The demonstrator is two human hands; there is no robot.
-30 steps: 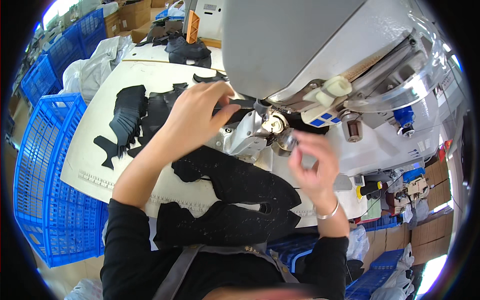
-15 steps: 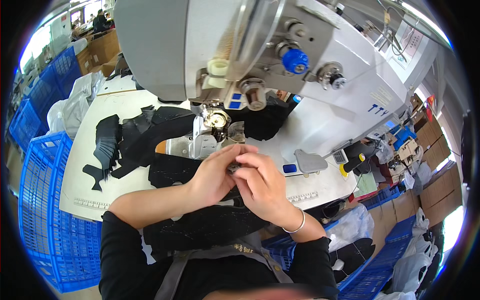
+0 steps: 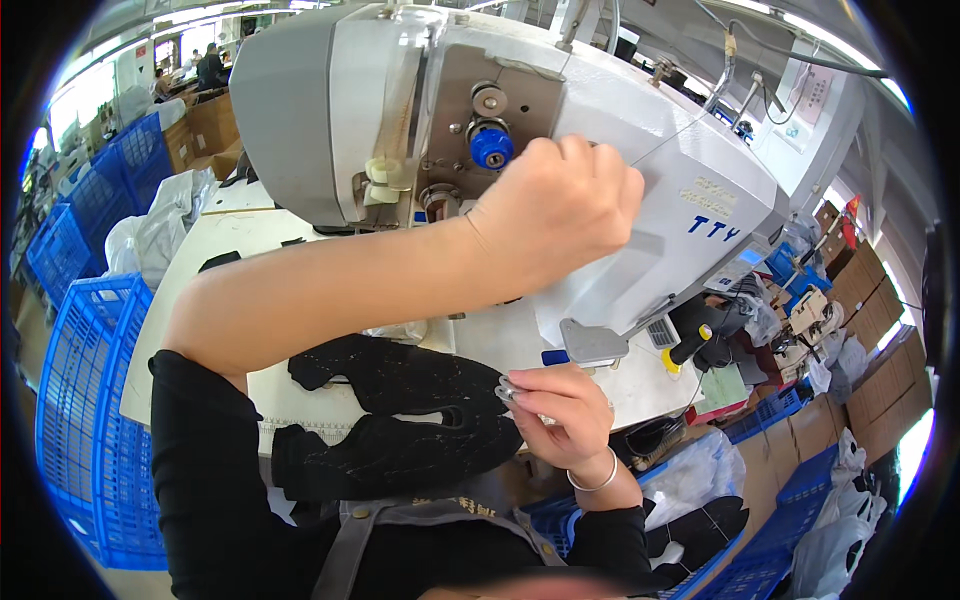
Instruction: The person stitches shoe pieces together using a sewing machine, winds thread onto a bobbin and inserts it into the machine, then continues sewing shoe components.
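My left hand [image 3: 560, 210] is raised across the front of a large grey-and-white sewing machine [image 3: 700, 165], its fingers curled closed beside a blue tension knob [image 3: 491, 148]. What those fingers hold, if anything, is hidden. A thin thread runs from behind this hand up to the right. Lower down, my right hand [image 3: 565, 412] pinches a small silver bobbin case [image 3: 507, 390] between thumb and fingers. Just left of it, black fabric pieces [image 3: 400, 450] with cut-out openings lie at the table's near edge. My left forearm covers the needle area.
The white table [image 3: 590, 395] carries a grey flat lever plate [image 3: 594, 342] and a ruler strip. A blue crate [image 3: 90, 420] stands at the left, with plastic bags behind it. On the right are a yellow-and-black thread cone [image 3: 688, 348], more crates and cardboard boxes.
My hands have parted from around the bobbin case. The left has risen to the machine's front; the right keeps the case, lower and to the right. The view has shifted.
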